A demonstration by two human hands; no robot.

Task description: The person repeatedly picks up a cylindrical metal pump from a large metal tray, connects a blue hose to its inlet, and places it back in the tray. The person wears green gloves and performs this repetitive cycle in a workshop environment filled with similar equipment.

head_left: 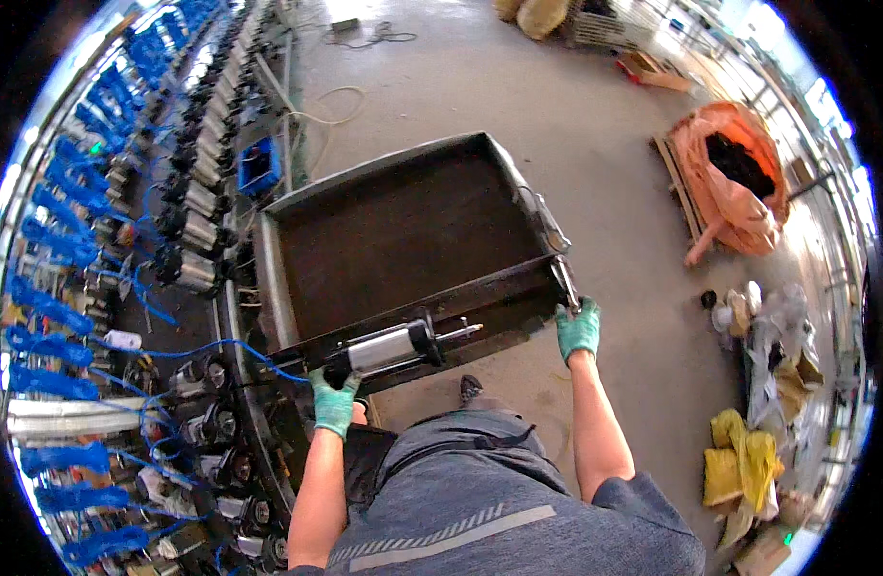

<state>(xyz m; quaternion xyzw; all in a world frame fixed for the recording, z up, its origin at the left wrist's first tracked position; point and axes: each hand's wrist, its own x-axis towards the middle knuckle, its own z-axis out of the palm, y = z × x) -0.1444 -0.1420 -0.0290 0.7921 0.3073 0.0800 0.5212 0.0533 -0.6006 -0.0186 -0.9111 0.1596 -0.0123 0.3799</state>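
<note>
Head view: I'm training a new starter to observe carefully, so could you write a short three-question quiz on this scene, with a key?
1. Which is nearest the left hand?
A) the yellow bag
B) the silver cylinder
C) the blue bin

2. True or false: the right hand is bare.

3. Fill in: in the picture, the orange bag is to the ____ of the dark tray.

Key:
1. B
2. False; the right hand wears a green glove.
3. right
</note>
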